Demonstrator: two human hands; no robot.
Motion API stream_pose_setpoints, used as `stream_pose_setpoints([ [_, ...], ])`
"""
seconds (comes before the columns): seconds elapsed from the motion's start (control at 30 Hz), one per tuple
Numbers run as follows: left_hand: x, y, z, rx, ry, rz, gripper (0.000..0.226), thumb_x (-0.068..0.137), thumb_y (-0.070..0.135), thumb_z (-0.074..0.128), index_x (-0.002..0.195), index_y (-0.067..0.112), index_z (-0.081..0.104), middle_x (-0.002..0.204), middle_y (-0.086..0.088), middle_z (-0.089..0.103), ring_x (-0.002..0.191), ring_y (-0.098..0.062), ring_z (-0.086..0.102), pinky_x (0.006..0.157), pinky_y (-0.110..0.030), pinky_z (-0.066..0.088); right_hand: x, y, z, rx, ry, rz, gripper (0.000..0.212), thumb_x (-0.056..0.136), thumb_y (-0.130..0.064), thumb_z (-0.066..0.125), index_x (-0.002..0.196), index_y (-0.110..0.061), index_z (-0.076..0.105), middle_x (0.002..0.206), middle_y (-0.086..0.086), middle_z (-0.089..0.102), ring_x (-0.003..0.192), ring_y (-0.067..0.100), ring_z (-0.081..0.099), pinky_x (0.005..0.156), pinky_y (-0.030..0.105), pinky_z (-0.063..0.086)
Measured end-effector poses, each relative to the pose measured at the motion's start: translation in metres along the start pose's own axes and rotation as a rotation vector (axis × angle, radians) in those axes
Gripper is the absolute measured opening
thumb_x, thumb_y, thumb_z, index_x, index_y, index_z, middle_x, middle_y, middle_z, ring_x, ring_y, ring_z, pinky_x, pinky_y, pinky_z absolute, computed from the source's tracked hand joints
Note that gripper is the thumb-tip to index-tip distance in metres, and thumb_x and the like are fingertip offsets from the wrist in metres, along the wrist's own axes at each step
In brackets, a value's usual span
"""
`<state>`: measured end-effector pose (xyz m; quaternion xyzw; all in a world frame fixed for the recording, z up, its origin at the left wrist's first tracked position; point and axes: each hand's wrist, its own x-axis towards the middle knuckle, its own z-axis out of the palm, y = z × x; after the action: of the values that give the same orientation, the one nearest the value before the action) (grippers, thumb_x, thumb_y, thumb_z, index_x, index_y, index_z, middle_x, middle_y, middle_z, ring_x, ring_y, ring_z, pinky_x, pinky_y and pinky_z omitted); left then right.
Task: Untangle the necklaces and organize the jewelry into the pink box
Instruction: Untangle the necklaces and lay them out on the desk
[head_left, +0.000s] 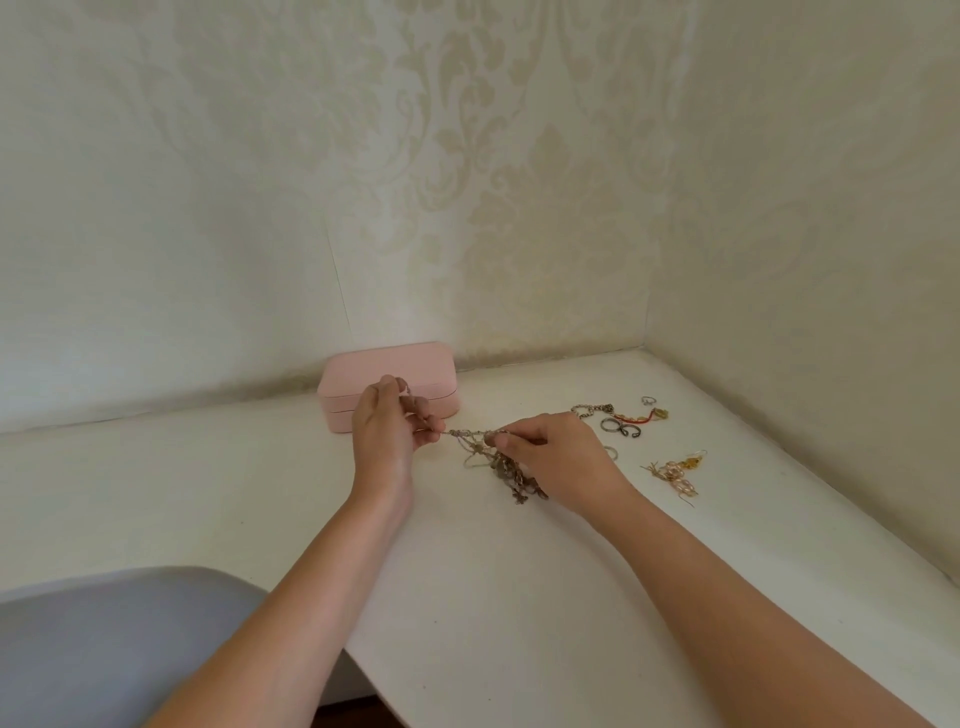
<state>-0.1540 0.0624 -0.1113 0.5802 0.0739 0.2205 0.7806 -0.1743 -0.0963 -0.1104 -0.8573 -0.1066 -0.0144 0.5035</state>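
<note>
A tangled bunch of thin necklaces (496, 462) hangs between my two hands just above the white table (467, 571). My left hand (387, 431) pinches one chain end at the left of the tangle. On the right side of the tangle, my right hand (558, 454) pinches another strand. A short stretch of chain is pulled taut between them, and the rest droops to the table. The pink box (384, 376) stands closed against the wall, right behind my left hand.
Loose jewelry lies to the right: a chain bracelet (589, 410), a red-and-gold piece (641, 415), dark rings (621, 427), a small ring (648, 400) and pink-gold earrings (678, 470). Walls close the back and right. A grey chair seat (104, 639) sits at lower left.
</note>
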Motion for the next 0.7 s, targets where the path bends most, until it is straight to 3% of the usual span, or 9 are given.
stream_pose_setpoints([
  [0.07, 0.001, -0.001, 0.001, 0.042, -0.007, 0.010, 0.026, 0.101, 0.018, 0.034, 0.077, 0.015, 0.044, 0.059, -0.004, 0.046, 0.038, -0.012, 0.046, 0.040, -0.019, 0.036, 0.001, 0.000, 0.000, 0.021, 0.028, 0.010, 0.014, 0.090, -0.026, 0.062, 0.092, -0.022, 0.075, 0.078, -0.011, 0.064, 0.070, 0.001, 0.052, 0.057, 0.011, 0.036],
  [0.13, 0.001, -0.002, 0.001, 0.079, -0.005, 0.015, 0.024, 0.100, 0.017, 0.035, 0.078, 0.015, 0.044, 0.059, -0.002, 0.045, 0.037, -0.011, 0.044, 0.041, -0.020, 0.033, 0.002, 0.002, -0.001, 0.057, 0.094, 0.032, 0.014, 0.087, -0.025, 0.067, 0.097, -0.020, 0.075, 0.096, -0.007, 0.067, 0.087, 0.005, 0.056, 0.061, 0.005, 0.036],
  [0.23, 0.002, -0.003, -0.001, 0.126, -0.008, -0.003, 0.022, 0.099, 0.018, 0.039, 0.077, 0.015, 0.042, 0.059, 0.000, 0.045, 0.039, -0.009, 0.044, 0.041, -0.021, 0.033, 0.002, 0.000, -0.005, 0.289, 0.108, 0.058, 0.005, 0.085, -0.017, 0.068, 0.085, -0.015, 0.073, 0.080, -0.003, 0.069, 0.075, 0.005, 0.061, 0.064, 0.007, 0.044],
  [0.3, 0.002, -0.003, -0.001, 0.176, -0.029, -0.033, 0.022, 0.097, 0.018, 0.042, 0.076, 0.014, 0.042, 0.058, 0.001, 0.045, 0.040, -0.009, 0.044, 0.041, -0.021, 0.033, 0.001, -0.004, -0.006, 0.450, 0.075, 0.069, 0.009, 0.087, -0.014, 0.065, 0.079, -0.011, 0.068, 0.067, -0.001, 0.065, 0.066, 0.010, 0.059, 0.073, 0.015, 0.046],
  [0.37, 0.002, -0.005, -0.001, 0.264, -0.080, -0.087, 0.020, 0.095, 0.016, 0.047, 0.075, 0.014, 0.045, 0.060, 0.000, 0.046, 0.045, -0.011, 0.046, 0.042, -0.022, 0.034, 0.000, -0.005, -0.006, 0.510, 0.041, 0.054, 0.014, 0.088, -0.014, 0.063, 0.075, -0.009, 0.064, 0.055, -0.001, 0.056, 0.059, 0.015, 0.051, 0.070, 0.028, 0.044],
  [0.4, 0.001, -0.008, -0.001, 0.330, -0.116, -0.107, 0.019, 0.093, 0.016, 0.049, 0.074, 0.013, 0.049, 0.061, 0.000, 0.049, 0.050, -0.013, 0.048, 0.043, -0.024, 0.036, 0.000, -0.007, -0.006, 0.504, 0.026, 0.046, 0.015, 0.089, -0.015, 0.063, 0.076, -0.008, 0.064, 0.052, -0.002, 0.051, 0.054, 0.014, 0.047, 0.066, 0.028, 0.043],
  [0.5, -0.002, -0.016, 0.000, 0.610, -0.187, 0.008, 0.019, 0.092, 0.019, 0.054, 0.074, 0.011, 0.057, 0.066, 0.000, 0.061, 0.063, -0.020, 0.057, 0.057, -0.028, 0.048, -0.002, -0.009, -0.006, 0.440, 0.008, 0.049, 0.018, 0.089, -0.019, 0.063, 0.084, -0.002, 0.067, 0.051, -0.002, 0.046, 0.045, 0.008, 0.038, 0.056, 0.019, 0.039],
  [0.6, -0.005, -0.017, 0.001, 0.815, -0.218, 0.160, 0.012, 0.090, 0.021, 0.057, 0.081, 0.016, 0.063, 0.077, 0.005, 0.064, 0.072, -0.009, 0.058, 0.063, -0.014, 0.040, -0.003, -0.010, -0.007, 0.441, -0.002, 0.036, 0.017, 0.091, -0.017, 0.061, 0.084, -0.004, 0.071, 0.054, -0.001, 0.051, 0.045, 0.007, 0.041, 0.051, 0.014, 0.037],
  [0.7, -0.005, -0.013, 0.002, 0.552, -0.386, 0.000, 0.017, 0.089, 0.010, 0.055, 0.083, 0.014, 0.070, 0.086, 0.001, 0.072, 0.087, -0.015, 0.066, 0.082, -0.022, 0.050, -0.002, -0.008, -0.005, 0.445, 0.007, 0.010, 0.019, 0.093, -0.013, 0.057, 0.084, -0.009, 0.073, 0.066, 0.005, 0.060, 0.061, 0.012, 0.050, 0.067, 0.026, 0.046],
])
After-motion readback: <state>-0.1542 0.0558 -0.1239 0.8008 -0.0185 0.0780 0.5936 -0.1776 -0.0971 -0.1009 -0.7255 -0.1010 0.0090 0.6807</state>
